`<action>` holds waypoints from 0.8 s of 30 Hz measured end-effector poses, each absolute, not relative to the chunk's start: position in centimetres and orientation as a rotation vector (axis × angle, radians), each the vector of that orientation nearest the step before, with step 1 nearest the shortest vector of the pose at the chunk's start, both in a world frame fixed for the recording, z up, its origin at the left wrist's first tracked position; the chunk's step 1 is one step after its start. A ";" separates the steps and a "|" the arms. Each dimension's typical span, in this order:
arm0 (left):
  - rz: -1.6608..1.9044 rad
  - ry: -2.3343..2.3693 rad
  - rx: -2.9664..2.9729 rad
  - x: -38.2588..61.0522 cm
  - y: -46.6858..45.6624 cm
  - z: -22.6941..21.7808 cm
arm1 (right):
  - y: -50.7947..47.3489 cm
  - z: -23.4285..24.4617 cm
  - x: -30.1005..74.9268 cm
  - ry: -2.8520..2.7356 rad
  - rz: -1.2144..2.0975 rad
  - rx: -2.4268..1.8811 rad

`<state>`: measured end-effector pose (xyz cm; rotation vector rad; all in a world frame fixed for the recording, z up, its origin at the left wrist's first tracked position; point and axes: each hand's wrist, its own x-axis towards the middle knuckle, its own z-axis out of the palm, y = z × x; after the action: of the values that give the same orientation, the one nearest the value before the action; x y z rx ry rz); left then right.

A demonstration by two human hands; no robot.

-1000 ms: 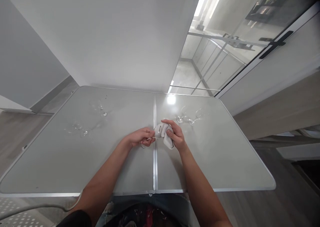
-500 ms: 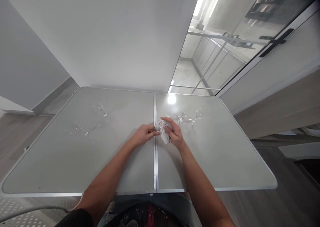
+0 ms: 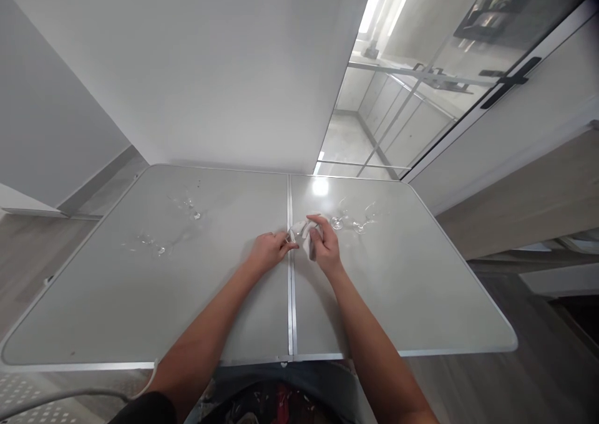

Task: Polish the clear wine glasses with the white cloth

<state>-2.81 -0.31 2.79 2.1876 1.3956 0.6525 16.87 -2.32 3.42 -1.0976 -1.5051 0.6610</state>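
Over the table's centre seam, my left hand (image 3: 271,249) pinches one end of a small clear glass (image 3: 295,231), probably its foot or stem. My right hand (image 3: 325,246) grips a white cloth (image 3: 307,240) bunched against the glass's other end. Fingers and cloth hide much of that glass. Just right of my right hand are two clear stemmed glasses, one nearer (image 3: 337,222) and one farther off (image 3: 360,227), their round feet on the tabletop.
At the left of the pale folding table (image 3: 397,287) are two more clear glasses, one farther back (image 3: 196,215) and one nearer (image 3: 161,250); their outlines are faint. A white wall (image 3: 224,87) borders the far edge. A glazed door (image 3: 374,118) stands back right.
The cloth has shifted slightly right and looks more bunched in my right hand, so more of the glass shows between my hands. My left hand stays at nearly the same spot.
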 end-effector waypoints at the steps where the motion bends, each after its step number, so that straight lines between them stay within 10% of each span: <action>1: 0.629 1.460 2.246 -2.7 -0.3 2.6 | -2.2 3.4 16.7 -1.452 0.718 -1.103; 24: 1.028 0.739 1.161 -0.3 -0.7 0.5 | -3.9 3.9 12.5 -0.957 1.144 -0.856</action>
<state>-0.27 -0.71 0.49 1.1609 0.7386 1.0282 12.54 -3.93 3.89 -0.8558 -0.9569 1.1437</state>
